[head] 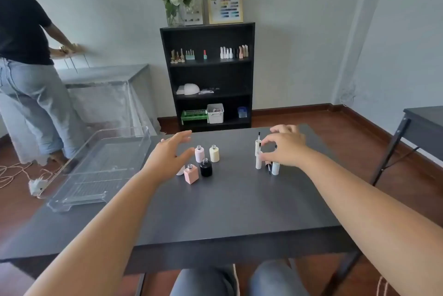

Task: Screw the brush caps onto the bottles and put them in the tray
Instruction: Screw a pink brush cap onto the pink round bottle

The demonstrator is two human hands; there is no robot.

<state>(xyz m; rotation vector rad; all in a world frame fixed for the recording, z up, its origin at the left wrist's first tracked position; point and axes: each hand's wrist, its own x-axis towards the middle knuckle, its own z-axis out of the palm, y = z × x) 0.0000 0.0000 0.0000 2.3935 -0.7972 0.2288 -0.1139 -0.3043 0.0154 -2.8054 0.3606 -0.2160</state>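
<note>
Several uncapped small bottles stand mid-table: a pale pink one [199, 154], a cream one [214, 153], a black one [206, 167] and a square salmon-pink one [191, 174]; a white one is partly hidden behind my left hand. My left hand [167, 155] hovers open just left of them, holding nothing. To the right stands a cluster of brush caps [258, 155], brushes up. My right hand [285, 148] is over them, thumb and fingers touching the tall white cap; I cannot tell whether it is gripped. The clear plastic tray [100, 168] lies at the table's left edge.
The dark table [227, 212] has bare surface in front of the bottles. A person stands at far left by a covered table. A black shelf with bottles and bins stands against the back wall. Another table edge shows at far right.
</note>
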